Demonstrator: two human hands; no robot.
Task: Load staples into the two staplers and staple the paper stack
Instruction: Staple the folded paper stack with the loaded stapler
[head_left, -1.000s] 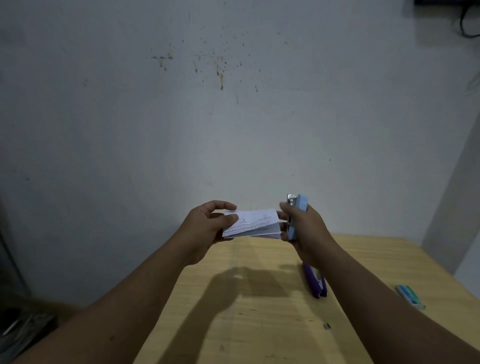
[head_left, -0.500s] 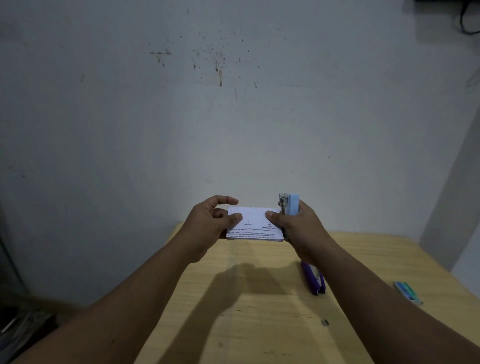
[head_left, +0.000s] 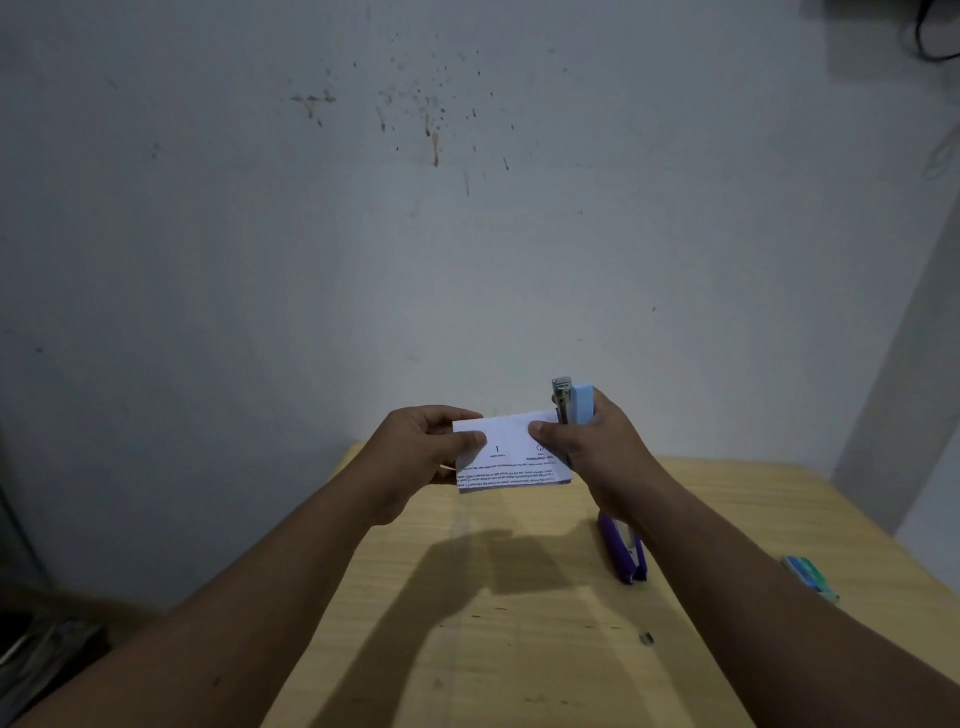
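While both hands hold it above the pale wood-grain table (head_left: 519, 649), the small rectangular paper stack (head_left: 511, 454) shows printed lines. Left hand (head_left: 421, 457) pinches its left edge, thumb on top. Right hand (head_left: 597, 452) grips the boxy light-blue stapler (head_left: 579, 405) upright, thumb pressing the stack's right edge. Slim purple stapler (head_left: 623, 553) lies on the table; green staple box (head_left: 810, 578) well right.

- The paper stack (head_left: 511, 454), small, white and printed, is held up above the table edge.
- The light blue stapler (head_left: 577, 413) stands upright at the stack's right edge.
- The purple stapler (head_left: 621, 552) lies on the table.
- The green staple box (head_left: 810, 578) lies well to the right.
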